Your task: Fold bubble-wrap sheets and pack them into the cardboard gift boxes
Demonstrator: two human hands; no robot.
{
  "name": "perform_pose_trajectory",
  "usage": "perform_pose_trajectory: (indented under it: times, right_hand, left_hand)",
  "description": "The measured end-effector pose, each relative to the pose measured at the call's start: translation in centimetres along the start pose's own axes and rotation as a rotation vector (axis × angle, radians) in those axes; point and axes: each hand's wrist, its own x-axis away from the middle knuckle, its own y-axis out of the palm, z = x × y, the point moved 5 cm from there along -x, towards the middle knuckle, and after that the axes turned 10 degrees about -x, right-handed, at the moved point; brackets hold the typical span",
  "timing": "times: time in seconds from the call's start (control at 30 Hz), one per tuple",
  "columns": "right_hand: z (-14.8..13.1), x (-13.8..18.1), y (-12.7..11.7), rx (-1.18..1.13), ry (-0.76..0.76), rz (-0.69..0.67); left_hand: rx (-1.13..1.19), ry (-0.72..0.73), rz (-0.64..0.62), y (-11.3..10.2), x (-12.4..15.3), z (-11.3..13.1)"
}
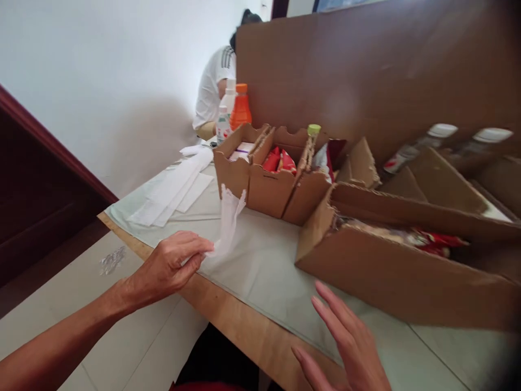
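White wall (101, 54) behind, cloth-covered bench (232, 313) in front: filmy white bag (229, 217) rising from the left hand (173, 260)

At the left edge, dark panelling (32, 217) above a pale tiled floor (49, 347), with crumpled clear plastic (113, 260) lying on the tiles. Left of centre, left hand over the bench edge, thumb and fingers pinched on the lower end of the white bag; just above, flat white sheets (179, 182) across the cloth. Centre: white bag to the upper right of those fingertips, long axis bending upward. Left hand clearly the nearer. Behind the bag's top, small cardboard boxes (268, 193) in a row, contact with them impossible to tell. Lower right: right hand (358, 347), slightly blurred, fingers spread, nothing visible in the grasp, well apart from the white bag. Farther right, long cardboard box (386, 271) with red packets (439, 240) inside, before a tall cardboard screen (378, 76).
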Motion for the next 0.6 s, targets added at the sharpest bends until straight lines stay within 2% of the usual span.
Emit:
perform_pose_trajectory:
  times: [0.1, 0.17, 0.27, 0.33, 0.47, 0.6]
  right_hand:
    - [-3.4, -3.5, -0.8, -0.058, -0.098, -0.019]
    - [-4.2, -4.8, 0.0, -0.067, -0.131, -0.082]
    - [-3.5, -4.8, 1.8, -0.065, -0.111, -0.209]
    - [-2.3, -4.0, 2.2, -0.093, -0.057, -0.257]
    - [0.2, -1.5, -0.3, -0.268, 0.169, -0.255]
    - [2.3, 0.3, -3.4, -0.427, 0.564, -0.309]
  left_hand:
    - [0.064, 0.138, -0.106, 1.0, -0.1, 3.6]
    - [0.112, 0.203, -0.174, 1.7, -0.1, 5.3]
    - [0.161, 0.296, -0.244, 2.7, 0.3, 7.2]
    - [0.166, 0.308, -0.262, 3.2, 0.6, 7.5]
    - [0.116, 0.161, -0.250, 3.5, 0.5, 5.8]
    - [0.204, -0.110, -0.440, 5.0, -0.2, 4.0]
